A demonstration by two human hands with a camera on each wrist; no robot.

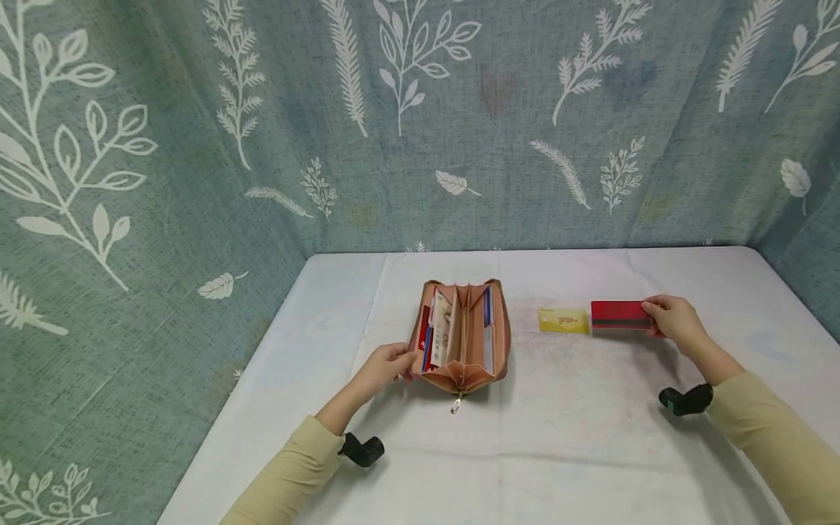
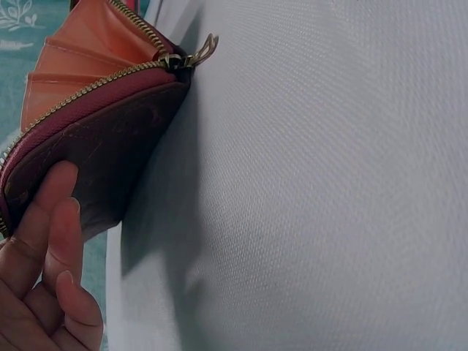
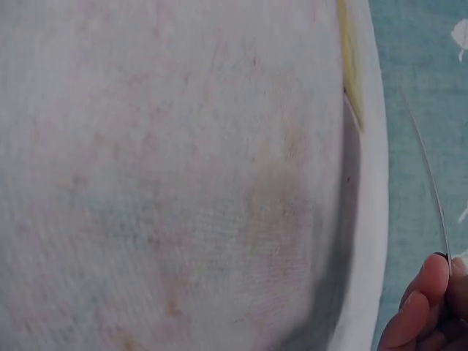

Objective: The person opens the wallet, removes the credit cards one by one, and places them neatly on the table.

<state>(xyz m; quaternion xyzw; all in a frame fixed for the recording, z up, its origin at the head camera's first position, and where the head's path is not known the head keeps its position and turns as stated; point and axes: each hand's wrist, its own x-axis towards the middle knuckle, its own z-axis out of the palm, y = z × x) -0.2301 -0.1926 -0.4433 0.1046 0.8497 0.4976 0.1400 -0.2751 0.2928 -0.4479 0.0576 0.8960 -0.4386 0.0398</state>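
Observation:
An unzipped wallet (image 1: 463,335) stands spread on the table, its orange-pink lining and dividers facing up. Cards and papers (image 1: 441,328) fill its left compartments; blue and pale cards (image 1: 488,328) sit in the right ones. My left hand (image 1: 389,362) grips the wallet's left edge. In the left wrist view its fingers (image 2: 62,234) lie against the dark outer side, below the brass zipper (image 2: 95,86). Off to the right, my right hand (image 1: 677,321) pinches a red card (image 1: 618,314) with a dark stripe by its right end. The right wrist view catches this card (image 3: 431,175) edge-on.
A yellow card (image 1: 563,320) lies flat on the white tablecloth (image 1: 525,452), between the wallet and the red card. The wallet's zipper pull (image 1: 456,403) hangs toward me. Green leaf-patterned curtains (image 1: 459,146) close off the back and sides. A dark camera sits at each wrist.

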